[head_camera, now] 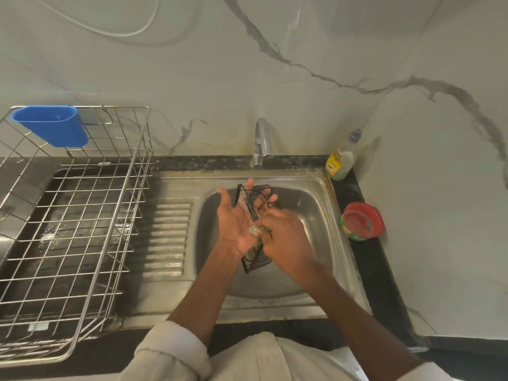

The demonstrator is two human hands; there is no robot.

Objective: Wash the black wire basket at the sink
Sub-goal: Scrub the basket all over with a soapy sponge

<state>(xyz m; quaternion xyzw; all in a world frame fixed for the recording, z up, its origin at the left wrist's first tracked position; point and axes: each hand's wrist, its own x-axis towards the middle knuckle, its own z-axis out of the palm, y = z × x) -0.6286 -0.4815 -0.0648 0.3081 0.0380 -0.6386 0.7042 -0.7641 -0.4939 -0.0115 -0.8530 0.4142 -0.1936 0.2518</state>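
Over the middle of the sink (316,193) we cradle the black wire basket (254,213) in our left hand (236,224), fingers spread under it, its long axis running from the tap toward us, while our right hand (286,237) pinches a green scrubber (254,230) against its near half.

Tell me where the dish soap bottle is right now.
In the head view, the dish soap bottle stands at the sink's back right corner against the wall, right of the tap, behind the red-lidded tub.

Black wire basket (255,264) — narrow, held on edge over the sink (316,193).
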